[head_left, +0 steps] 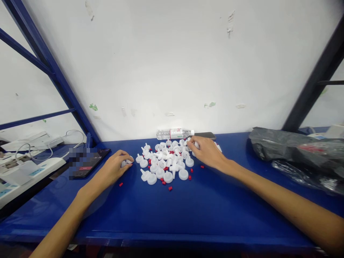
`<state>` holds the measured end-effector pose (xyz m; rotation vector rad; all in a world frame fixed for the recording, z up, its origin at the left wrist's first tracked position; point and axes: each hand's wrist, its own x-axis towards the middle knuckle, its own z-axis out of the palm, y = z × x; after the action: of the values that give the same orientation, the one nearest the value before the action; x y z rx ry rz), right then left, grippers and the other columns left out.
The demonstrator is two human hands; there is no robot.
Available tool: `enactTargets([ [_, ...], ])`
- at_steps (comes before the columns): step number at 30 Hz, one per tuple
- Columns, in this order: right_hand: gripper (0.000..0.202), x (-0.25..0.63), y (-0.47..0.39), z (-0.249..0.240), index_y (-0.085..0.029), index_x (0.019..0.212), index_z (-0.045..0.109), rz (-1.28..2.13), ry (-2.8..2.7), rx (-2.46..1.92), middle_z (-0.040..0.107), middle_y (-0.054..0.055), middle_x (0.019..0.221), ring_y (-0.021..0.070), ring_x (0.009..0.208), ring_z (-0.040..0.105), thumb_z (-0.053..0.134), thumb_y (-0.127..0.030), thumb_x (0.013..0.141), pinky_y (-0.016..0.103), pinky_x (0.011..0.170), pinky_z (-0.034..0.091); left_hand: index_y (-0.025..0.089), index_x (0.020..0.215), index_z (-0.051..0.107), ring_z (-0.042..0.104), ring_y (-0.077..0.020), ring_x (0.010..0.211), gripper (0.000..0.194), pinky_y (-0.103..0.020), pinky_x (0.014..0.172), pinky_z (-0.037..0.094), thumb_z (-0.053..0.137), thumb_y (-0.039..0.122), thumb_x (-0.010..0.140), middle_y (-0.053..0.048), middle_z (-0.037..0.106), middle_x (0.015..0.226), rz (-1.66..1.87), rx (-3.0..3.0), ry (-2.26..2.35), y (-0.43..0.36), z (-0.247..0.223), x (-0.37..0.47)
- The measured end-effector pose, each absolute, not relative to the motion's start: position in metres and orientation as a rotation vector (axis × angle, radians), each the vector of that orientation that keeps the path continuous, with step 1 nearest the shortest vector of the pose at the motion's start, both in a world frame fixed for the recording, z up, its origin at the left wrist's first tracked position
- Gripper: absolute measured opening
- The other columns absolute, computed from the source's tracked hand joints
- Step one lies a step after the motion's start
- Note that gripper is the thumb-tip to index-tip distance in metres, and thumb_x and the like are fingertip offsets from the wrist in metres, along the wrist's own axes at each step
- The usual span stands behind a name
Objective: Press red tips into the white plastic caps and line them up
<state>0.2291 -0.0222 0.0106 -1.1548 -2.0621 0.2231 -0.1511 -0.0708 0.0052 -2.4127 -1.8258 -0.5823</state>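
On the blue tabletop lies a loose heap of white plastic caps (183, 174), several of them with thin spouts. Small red plastic pieces (170, 188) are scattered among the caps and around them. To the left of the heap, my left hand (116, 165) is closed around a white cap (124, 163), mostly covered by the fingers. My right hand (206, 150) reaches the heap's far right side, its fingers pinched on a white cap (197, 145). The fingers hide most of that cap's shape.
A clear plastic bottle (174, 134) lies on its side against the wall, beside a dark flat device (205, 135). A phone (88, 163) rests at left, near white power strips (34, 173). Grey plastic bags (290, 150) occupy the right. Blue shelf posts (57, 79) frame the left side.
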Motion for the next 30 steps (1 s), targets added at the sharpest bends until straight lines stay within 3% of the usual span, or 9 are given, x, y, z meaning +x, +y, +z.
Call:
enactTargets([
  [4,0.050,0.230,-0.018,0.014,-0.017,0.091,0.074,0.715,-1.859,-1.151,0.062,0.003,0.069,0.0175,0.063,0.055,0.033,-0.043,0.099,0.028,0.059,0.038,0.023,0.089,0.076,0.062,-0.0199,0.081,0.040,-0.039,0.086,0.053,0.050,0.053,0.089,-0.010,0.061,0.114,-0.643,-2.410,-1.823,-0.068,-0.001,-0.155],
  [9,0.047,0.229,-0.015,0.019,-0.010,0.090,0.077,1.116,-1.587,-1.055,0.058,0.006,0.066,0.0143,0.056,0.049,0.041,-0.038,0.091,0.024,0.050,0.039,0.024,0.102,0.077,0.061,-0.0199,0.082,0.045,-0.037,0.081,0.054,0.047,0.056,0.091,-0.010,0.057,0.109,-0.709,-2.374,-1.745,-0.068,-0.005,-0.156],
  [17,0.043,0.228,-0.018,0.022,-0.011,0.093,0.078,1.115,-1.576,-1.087,0.058,0.005,0.068,0.0129,0.055,0.048,0.044,-0.037,0.089,0.024,0.050,0.038,0.022,0.105,0.070,0.065,-0.0253,0.096,0.040,-0.037,0.087,0.050,0.043,0.050,0.097,-0.010,0.071,0.103,-0.694,-2.423,-1.740,-0.078,0.007,-0.139],
  [24,0.045,0.228,-0.015,0.017,-0.012,0.093,0.079,1.043,-1.635,-1.114,0.059,0.006,0.066,0.0150,0.058,0.051,0.042,-0.037,0.091,0.025,0.049,0.039,0.023,0.109,0.058,0.066,-0.0186,0.077,0.034,-0.030,0.074,0.052,0.045,0.052,0.097,-0.004,0.073,0.095,-0.798,-2.529,-1.868,-0.085,0.007,-0.125],
  [30,0.040,0.230,-0.014,0.019,-0.016,0.103,0.078,0.908,-1.740,-1.135,0.071,0.008,0.089,0.0172,0.069,0.060,0.047,-0.040,0.094,0.026,0.055,0.046,0.024,0.120,0.065,0.066,-0.0235,0.098,0.044,-0.029,0.073,0.053,0.042,0.054,0.097,-0.008,0.071,0.118,-0.853,-2.484,-1.877,-0.090,0.013,-0.122],
])
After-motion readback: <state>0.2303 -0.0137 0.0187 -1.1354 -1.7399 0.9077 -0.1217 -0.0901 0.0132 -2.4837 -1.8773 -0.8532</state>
